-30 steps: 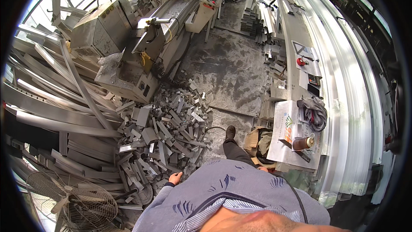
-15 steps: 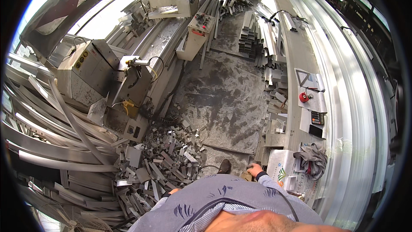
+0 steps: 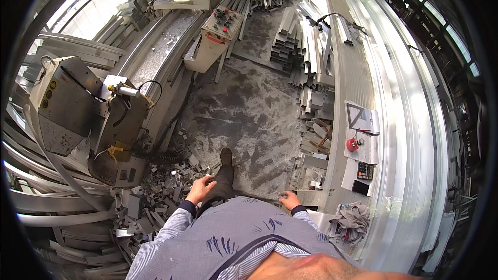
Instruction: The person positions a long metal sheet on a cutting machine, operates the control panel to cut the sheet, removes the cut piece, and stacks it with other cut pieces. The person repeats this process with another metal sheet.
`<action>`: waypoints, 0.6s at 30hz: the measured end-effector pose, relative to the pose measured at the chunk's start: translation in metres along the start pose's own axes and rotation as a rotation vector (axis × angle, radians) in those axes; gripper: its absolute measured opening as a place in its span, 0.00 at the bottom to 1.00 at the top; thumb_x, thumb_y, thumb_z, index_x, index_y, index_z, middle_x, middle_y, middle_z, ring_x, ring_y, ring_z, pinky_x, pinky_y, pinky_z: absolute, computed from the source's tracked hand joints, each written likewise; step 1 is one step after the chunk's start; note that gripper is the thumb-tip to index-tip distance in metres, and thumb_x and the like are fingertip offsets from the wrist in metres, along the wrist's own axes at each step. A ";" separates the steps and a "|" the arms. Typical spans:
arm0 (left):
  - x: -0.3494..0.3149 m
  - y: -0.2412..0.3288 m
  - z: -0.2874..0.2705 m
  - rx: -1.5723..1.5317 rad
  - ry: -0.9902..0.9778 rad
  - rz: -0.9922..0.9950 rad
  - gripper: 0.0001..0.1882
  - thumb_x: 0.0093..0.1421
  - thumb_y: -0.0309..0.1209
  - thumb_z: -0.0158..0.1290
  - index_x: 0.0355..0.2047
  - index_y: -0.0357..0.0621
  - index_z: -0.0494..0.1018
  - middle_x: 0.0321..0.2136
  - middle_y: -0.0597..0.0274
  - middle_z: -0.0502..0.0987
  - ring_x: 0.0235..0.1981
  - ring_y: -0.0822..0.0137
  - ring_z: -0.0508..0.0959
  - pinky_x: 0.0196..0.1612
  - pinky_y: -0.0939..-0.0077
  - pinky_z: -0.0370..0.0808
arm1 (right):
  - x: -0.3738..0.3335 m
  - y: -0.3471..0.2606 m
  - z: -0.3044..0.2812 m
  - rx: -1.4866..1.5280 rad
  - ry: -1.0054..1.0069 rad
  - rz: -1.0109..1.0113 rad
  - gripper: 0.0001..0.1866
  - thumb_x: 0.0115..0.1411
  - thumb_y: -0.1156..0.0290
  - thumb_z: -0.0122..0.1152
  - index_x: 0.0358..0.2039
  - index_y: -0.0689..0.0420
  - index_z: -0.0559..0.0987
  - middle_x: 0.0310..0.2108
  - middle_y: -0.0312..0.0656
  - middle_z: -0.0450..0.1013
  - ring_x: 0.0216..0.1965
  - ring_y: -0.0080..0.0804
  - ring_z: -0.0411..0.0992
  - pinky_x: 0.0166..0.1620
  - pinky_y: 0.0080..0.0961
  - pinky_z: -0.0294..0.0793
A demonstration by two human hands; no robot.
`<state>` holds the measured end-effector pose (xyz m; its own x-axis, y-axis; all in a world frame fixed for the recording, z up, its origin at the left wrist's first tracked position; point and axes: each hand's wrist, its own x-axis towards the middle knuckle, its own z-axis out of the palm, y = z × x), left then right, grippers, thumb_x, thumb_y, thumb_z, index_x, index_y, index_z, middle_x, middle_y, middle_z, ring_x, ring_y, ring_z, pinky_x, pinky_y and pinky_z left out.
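My left hand (image 3: 200, 190) hangs in front of my left thigh, its fingers loosely bent and apart, with nothing seen in them. Beyond it stretches my leg in dark trousers, ending in a brown shoe (image 3: 226, 156) on the dusty floor. My right hand (image 3: 290, 199) is held low on the other side, fingers slightly curled, and no object shows in it. Closest to that hand are the near end of the long bench (image 3: 337, 176) and a crumpled grey cloth (image 3: 350, 222). Neither hand touches anything that I can make out.
Metal offcuts (image 3: 150, 192) lie heaped on the left, beside a cutting machine (image 3: 67, 106). A control box (image 3: 213, 41) with red buttons stands ahead. On the bench are a calculator (image 3: 365, 170), a black phone (image 3: 360, 187) and a red tape measure (image 3: 353, 144). Long profiles (image 3: 410, 150) run along the right.
My left hand, mostly hidden before, has come into view in front of me. My right hand has shifted left in the picture. One leg has stepped forward, and the surroundings have slid left.
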<state>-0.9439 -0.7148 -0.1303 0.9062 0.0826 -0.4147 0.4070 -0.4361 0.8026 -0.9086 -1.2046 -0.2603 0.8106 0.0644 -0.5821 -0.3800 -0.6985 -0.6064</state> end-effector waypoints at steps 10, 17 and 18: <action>0.259 0.344 -0.262 -0.149 0.535 0.905 0.26 0.63 0.32 0.68 0.59 0.41 0.77 0.44 0.57 0.82 0.40 0.66 0.82 0.47 0.71 0.79 | 0.158 0.046 -0.031 -0.047 -0.077 0.303 0.26 0.56 0.54 0.74 0.51 0.57 0.87 0.48 0.53 0.84 0.52 0.46 0.83 0.57 0.38 0.79; 0.294 0.499 -0.402 -0.248 0.926 1.757 0.47 0.63 0.61 0.63 0.62 0.26 0.69 0.55 0.44 0.74 0.46 0.59 0.81 0.49 0.63 0.80 | 0.327 -0.045 -0.087 0.025 -0.038 0.248 0.27 0.57 0.54 0.74 0.52 0.57 0.87 0.49 0.53 0.84 0.52 0.45 0.82 0.58 0.38 0.78; 0.298 0.512 -0.409 -0.218 1.012 1.847 0.47 0.63 0.61 0.63 0.62 0.26 0.69 0.55 0.44 0.74 0.46 0.59 0.81 0.49 0.63 0.80 | 0.359 -0.062 -0.094 -0.031 -0.061 0.225 0.26 0.56 0.55 0.74 0.52 0.57 0.87 0.49 0.54 0.84 0.52 0.45 0.82 0.58 0.38 0.78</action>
<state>-0.4183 -0.5475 0.3326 -0.1207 0.1541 0.9807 -0.8758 -0.4816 -0.0321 -0.5523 -1.2050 -0.3802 0.6783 -0.0526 -0.7329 -0.5333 -0.7214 -0.4418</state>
